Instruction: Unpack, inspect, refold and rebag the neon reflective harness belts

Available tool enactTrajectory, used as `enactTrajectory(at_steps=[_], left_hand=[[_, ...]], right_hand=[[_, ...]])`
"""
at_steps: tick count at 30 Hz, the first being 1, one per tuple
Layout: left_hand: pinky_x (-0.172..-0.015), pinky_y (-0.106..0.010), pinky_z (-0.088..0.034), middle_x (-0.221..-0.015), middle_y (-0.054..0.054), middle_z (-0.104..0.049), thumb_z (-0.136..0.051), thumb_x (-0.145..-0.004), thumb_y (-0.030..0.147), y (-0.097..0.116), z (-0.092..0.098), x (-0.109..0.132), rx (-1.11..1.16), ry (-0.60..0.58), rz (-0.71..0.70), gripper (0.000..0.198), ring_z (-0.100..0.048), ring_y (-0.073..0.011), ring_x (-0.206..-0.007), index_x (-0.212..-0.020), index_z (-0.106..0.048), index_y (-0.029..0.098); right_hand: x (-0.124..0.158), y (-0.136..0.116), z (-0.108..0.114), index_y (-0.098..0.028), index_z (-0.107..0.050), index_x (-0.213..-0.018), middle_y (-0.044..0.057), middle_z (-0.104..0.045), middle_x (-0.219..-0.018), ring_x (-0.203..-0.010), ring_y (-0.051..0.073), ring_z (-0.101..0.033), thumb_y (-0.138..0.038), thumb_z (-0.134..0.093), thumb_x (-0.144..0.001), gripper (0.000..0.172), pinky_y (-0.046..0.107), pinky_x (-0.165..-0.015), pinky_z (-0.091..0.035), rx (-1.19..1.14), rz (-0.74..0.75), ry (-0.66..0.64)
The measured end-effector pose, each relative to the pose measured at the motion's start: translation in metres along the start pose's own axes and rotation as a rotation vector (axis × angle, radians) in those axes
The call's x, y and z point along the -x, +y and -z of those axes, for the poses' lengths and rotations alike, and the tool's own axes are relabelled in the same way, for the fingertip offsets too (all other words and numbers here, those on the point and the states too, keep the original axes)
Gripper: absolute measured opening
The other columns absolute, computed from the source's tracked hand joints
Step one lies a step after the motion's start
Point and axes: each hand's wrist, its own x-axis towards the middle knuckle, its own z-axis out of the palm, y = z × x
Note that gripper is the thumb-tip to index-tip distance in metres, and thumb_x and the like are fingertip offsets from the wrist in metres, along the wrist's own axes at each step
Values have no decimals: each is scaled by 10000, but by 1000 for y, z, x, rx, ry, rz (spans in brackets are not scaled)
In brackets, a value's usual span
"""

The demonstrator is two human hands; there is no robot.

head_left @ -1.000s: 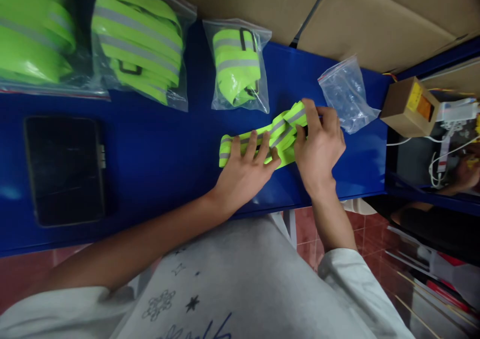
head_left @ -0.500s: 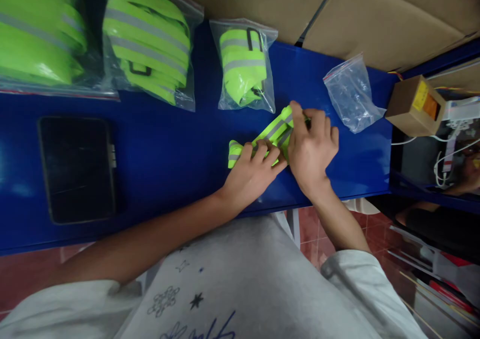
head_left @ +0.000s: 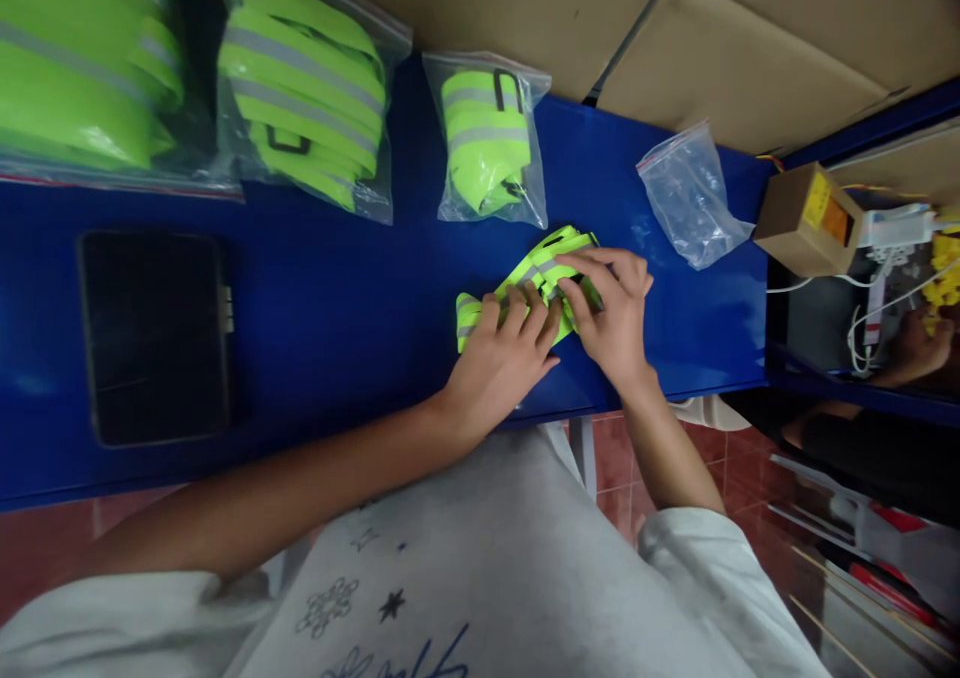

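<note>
A neon-yellow reflective strap (head_left: 538, 262) with grey stripes lies folded in layers on the blue table. My left hand (head_left: 501, 356) presses on its lower left part, fingers bent over the layers. At the strap's right end, my right hand (head_left: 616, 320) pinches the folds between thumb and fingers. Parts of the strap under both hands are hidden. Just beyond it lies a clear zip bag (head_left: 534, 183) holding a rolled strap of the same kind with black buckles.
Two larger bags of neon straps (head_left: 304, 88) (head_left: 75, 68) lie at the back left. A dark tablet (head_left: 156, 338) rests at left. An unfilled clear bag (head_left: 694, 198) and a small cardboard box (head_left: 806, 220) are at right. Another person's hand (head_left: 921, 346) shows at far right.
My right hand has come down and turned, its fingers now pointing left over the strap. More of the strap's folded upper end shows. My left hand stays on the strap.
</note>
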Motion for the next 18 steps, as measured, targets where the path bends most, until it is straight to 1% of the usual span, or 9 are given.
enactTrajectory(at_steps=[1,2,4,5,8,10,12,14,18], left_hand=[[-1089,-567,-443,-1520,-297,-512,-428,-1076,374,1,0,0,-6,-6,4,593,-536,-433,-1358,-1566,-426,39],[-1091,-558,-443,-1523,-293,-511,-427,-1076,379,1,-1,-1,-12,-10,6,601,-533,-429,-1361,-1573,-417,41],[-1095,-545,-442,-1537,-282,-501,-429,-1076,389,2,-2,0,-16,-11,12,607,-523,-421,-1373,-1583,-410,55],[-1099,-538,-441,-1546,-275,-496,-434,-1075,392,3,-3,0,-8,-7,17,605,-518,-415,-1379,-1585,-412,66],[-1089,-530,-456,-1529,-262,-518,-450,-1073,383,2,-5,2,16,31,26,570,-531,-401,-1370,-1556,-463,81],[-1064,-541,-479,-1485,-261,-556,-450,-1074,371,2,-7,3,1,63,14,532,-552,-401,-1344,-1513,-511,78],[-1041,-562,-498,-1452,-263,-582,-456,-1071,357,2,-9,3,-4,81,2,499,-566,-408,-1324,-1475,-544,78],[-1027,-582,-507,-1443,-264,-591,-468,-1067,344,2,-9,4,19,84,0,478,-572,-415,-1320,-1456,-558,83],[-1034,-570,-518,-1456,-282,-584,-495,-1056,317,4,-5,7,35,66,20,478,-574,-423,-1344,-1464,-548,73]], right_hand=[[-2,5,-4,-278,-689,-1296,103,-651,-1311,-1266,288,-571,-468,-614,-1006,354,492,-1080,-413,1,-61,43],[-3,11,-8,-259,-645,-1359,133,-602,-1370,-1299,314,-551,-532,-666,-954,489,518,-1089,-418,0,-123,68],[-6,22,-14,-205,-560,-1448,187,-537,-1429,-1334,352,-531,-645,-729,-850,761,553,-1097,-437,-30,-220,51],[-7,27,-15,-186,-558,-1443,195,-545,-1412,-1325,352,-542,-677,-732,-827,807,552,-1099,-448,-61,-238,14],[-8,29,-13,-182,-609,-1360,164,-632,-1292,-1251,311,-603,-686,-680,-871,706,509,-1099,-477,-178,-177,-110],[-8,24,-10,-194,-600,-1362,155,-658,-1297,-1255,289,-611,-662,-573,-960,618,490,-1099,-482,-256,-135,-135],[-8,18,-8,-199,-606,-1341,150,-676,-1308,-1250,273,-624,-638,-475,-1021,559,477,-1087,-489,-315,-145,-134],[-9,15,-8,-198,-637,-1269,138,-713,-1241,-1173,268,-660,-647,-485,-1016,538,466,-1044,-512,-334,-201,-133],[-11,16,-9,-190,-655,-1157,96,-742,-1070,-962,242,-690,-670,-629,-929,532,420,-914,-545,-351,-278,-143]])
